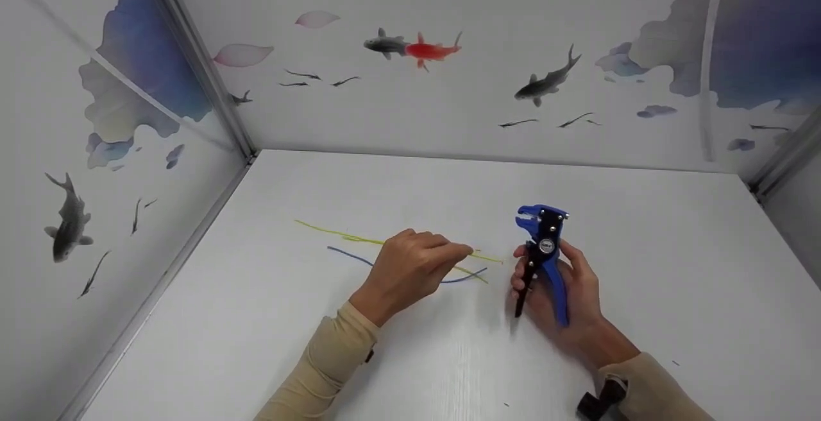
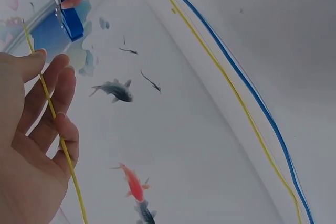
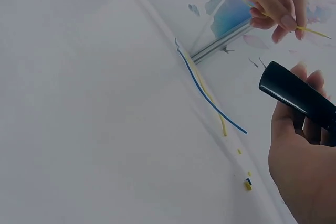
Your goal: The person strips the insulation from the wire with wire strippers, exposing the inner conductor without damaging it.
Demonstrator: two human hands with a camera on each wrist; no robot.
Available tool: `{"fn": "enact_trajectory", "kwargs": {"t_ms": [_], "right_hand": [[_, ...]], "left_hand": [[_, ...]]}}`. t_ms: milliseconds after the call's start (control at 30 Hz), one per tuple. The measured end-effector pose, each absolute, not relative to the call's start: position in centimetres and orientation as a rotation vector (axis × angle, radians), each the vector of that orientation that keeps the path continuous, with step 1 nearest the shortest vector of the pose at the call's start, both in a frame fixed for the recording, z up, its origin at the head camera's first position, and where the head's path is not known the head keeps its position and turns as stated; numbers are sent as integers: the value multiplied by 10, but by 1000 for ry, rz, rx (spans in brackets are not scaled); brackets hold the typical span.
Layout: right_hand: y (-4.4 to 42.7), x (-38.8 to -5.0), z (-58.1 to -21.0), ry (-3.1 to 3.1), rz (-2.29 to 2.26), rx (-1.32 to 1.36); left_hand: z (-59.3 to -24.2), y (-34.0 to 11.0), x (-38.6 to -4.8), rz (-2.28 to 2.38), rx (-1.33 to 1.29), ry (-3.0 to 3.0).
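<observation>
My left hand (image 1: 414, 264) pinches a thin yellow wire (image 1: 490, 258) between thumb and fingers, and the wire's free end points right. In the left wrist view this wire (image 2: 75, 182) runs down across the fingers. My right hand (image 1: 580, 292) holds a blue-and-black wire stripper (image 1: 548, 248) upright, its jaws at the top, facing left and apart. A gap separates the wire's end from the stripper. The right wrist view shows mostly one black handle (image 3: 299, 95) of the tool. Under my left hand lie a blue wire (image 1: 346, 254) and another yellow wire (image 1: 471, 274), partly hidden.
Small yellow and blue scraps (image 3: 248, 184) lie on the white table (image 1: 211, 318). Two tiny dark bits, one of them a sliver (image 1: 675, 362), are nearer the front. White panels (image 1: 474, 113) with printed fish stand at the back and left.
</observation>
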State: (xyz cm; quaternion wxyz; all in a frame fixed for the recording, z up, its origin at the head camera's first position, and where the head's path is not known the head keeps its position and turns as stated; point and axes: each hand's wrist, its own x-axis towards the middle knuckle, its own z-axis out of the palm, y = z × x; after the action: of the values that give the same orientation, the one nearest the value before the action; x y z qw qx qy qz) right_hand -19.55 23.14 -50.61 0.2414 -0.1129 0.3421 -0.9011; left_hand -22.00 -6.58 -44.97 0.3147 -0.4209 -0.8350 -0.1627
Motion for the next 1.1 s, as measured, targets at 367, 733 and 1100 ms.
{"fn": "enact_trajectory", "kwargs": {"t_ms": [367, 733, 1100], "right_hand": [[236, -196, -509, 745, -2541, -315], [234, -198, -513, 866, -2502, -317], [234, -197, -515, 862, -2486, -338]], "left_hand": [[-462, -68, -219, -385, -1235, -2510], [-470, -65, -219, -400, -1305, -2780], [-481, -64, -221, -308, -1233, -2730]]}}
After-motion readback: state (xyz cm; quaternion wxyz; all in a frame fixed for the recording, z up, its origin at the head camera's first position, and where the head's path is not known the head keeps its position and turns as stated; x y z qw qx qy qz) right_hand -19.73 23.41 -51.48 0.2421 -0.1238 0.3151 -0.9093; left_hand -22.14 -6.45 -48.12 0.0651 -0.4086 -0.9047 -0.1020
